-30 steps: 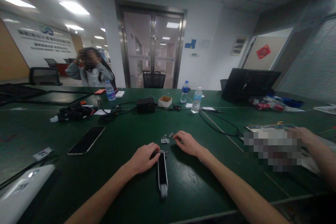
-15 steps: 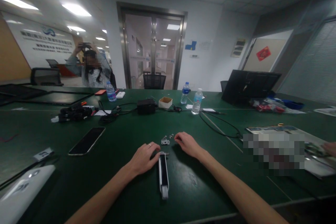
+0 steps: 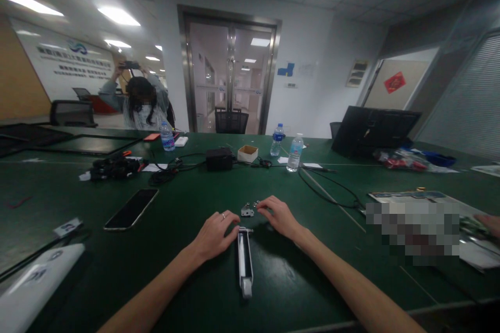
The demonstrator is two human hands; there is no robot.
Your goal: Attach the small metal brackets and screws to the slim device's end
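Presently, the green table (image 3: 187, 270) carries a long white and black bar (image 3: 245, 263) lying lengthwise near its front edge. The left hand (image 3: 213, 234) rests beside the bar's far end, fingertips touching it, closed on nothing. The right hand (image 3: 278, 216) lies flat with fingers at the small metal bracket (image 3: 247, 211) and loose screws (image 3: 255, 203), holding none. Judged step: gathering hardware; the next move calls for a fine pinch.
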